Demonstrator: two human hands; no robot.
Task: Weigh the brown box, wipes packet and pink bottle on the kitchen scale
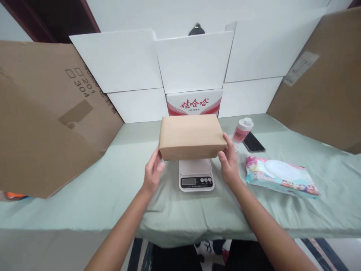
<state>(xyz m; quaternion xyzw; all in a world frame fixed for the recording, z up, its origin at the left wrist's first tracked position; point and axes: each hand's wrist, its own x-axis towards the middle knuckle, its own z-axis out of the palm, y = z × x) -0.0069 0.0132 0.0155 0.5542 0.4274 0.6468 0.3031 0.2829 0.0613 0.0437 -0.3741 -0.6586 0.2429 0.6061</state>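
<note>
A closed brown cardboard box (193, 131) is gripped at its two ends between my hands. My left hand (153, 169) presses its left end, with the fingertips partly hidden behind it. On the right end my right hand (229, 160) has its fingers along the side and the thumb near the lower front corner. Directly below and behind the box's lower edge shows a white digital kitchen scale (196, 182) with a dark display and several buttons. The box covers the back of the scale, so I cannot tell whether they touch.
Right of the box stand a clear bottle with a pink label (241, 132), a black phone (254, 142) and a pack of wet wipes (282, 176). Behind are white panels (194, 62) and a red-and-white carton (194, 102). Large cardboard sheets (50, 124) flank the green-covered table (113, 203).
</note>
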